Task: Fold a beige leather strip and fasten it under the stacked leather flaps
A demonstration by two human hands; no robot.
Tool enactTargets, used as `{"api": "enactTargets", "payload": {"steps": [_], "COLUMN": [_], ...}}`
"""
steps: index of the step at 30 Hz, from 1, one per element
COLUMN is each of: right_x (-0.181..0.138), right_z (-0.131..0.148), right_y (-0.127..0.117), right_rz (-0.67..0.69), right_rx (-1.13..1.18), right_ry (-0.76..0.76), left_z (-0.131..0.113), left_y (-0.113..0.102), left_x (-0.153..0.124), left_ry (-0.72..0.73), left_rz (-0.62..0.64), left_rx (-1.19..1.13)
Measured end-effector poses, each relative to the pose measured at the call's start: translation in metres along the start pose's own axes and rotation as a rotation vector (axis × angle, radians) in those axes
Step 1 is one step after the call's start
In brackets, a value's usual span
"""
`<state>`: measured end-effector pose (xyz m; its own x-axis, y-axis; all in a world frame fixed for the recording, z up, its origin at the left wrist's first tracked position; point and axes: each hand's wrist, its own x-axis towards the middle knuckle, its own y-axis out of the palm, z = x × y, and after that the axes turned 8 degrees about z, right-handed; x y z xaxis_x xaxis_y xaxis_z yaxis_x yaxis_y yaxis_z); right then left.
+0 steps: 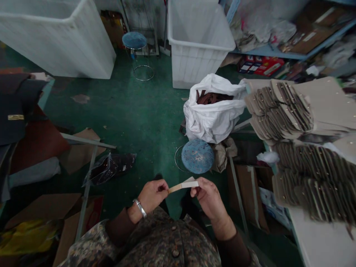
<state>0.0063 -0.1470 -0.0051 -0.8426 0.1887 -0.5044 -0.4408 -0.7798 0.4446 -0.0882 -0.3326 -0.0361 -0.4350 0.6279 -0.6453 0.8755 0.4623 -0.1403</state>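
Note:
In front of my body I hold a narrow strip, tan at its left part and white at its right, with a pale flap standing up behind it. What it is exactly I cannot make out. My left hand, with a silver bracelet at the wrist, pinches the tan end between thumb and fingers. The white end is pinched by my right hand, its fingers curled. Beyond the hands stands a round stool with a blue seat.
Stacked grey-beige pieces with small studs cover the right-hand table. Ahead are a white sack with brown material and a white plastic bin. A larger bin, a second stool and cardboard boxes are to the left.

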Motion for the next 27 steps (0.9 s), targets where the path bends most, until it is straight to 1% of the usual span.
{"api": "enactTargets", "payload": {"steps": [4,7,10,13,15,18,22,24,25,27], "right_x": [-0.009,-0.019,-0.03,-0.041,-0.049,-0.061,-0.074,-0.078,-0.08,-0.081], "right_z": [0.007,0.008,0.01,0.013,0.017,0.024,0.034,0.039,0.042,0.048], "right_y": [-0.023,-0.044,-0.069,-0.098,-0.118,-0.144,-0.171,-0.182,-0.188,-0.198], "right_rz": [-0.118,-0.218,-0.314,-0.383,-0.401,-0.388,-0.326,-0.304,-0.298,-0.296], "right_rx": [0.185,0.304,0.353,0.423,0.449,0.453,0.457,0.445,0.434,0.41], "right_ry": [-0.066,-0.121,-0.162,-0.2,-0.225,-0.229,-0.223,-0.224,-0.222,-0.225], "left_z": [0.018,0.027,0.03,0.021,0.007,-0.025,-0.083,-0.114,-0.13,-0.158], "left_y": [-0.005,0.0,0.014,0.035,0.054,0.089,0.139,0.158,0.165,0.176], "left_x": [0.025,0.044,0.06,0.076,0.086,0.103,0.125,0.134,0.138,0.145], "left_ry": [-0.042,-0.053,-0.051,-0.042,-0.004,0.122,0.27,0.319,0.346,0.408], "left_rz": [0.047,0.118,0.188,0.25,0.29,0.306,0.265,0.233,0.238,0.325], "left_rx": [0.285,0.457,0.572,0.631,0.628,0.543,0.354,0.206,0.13,0.051]}}
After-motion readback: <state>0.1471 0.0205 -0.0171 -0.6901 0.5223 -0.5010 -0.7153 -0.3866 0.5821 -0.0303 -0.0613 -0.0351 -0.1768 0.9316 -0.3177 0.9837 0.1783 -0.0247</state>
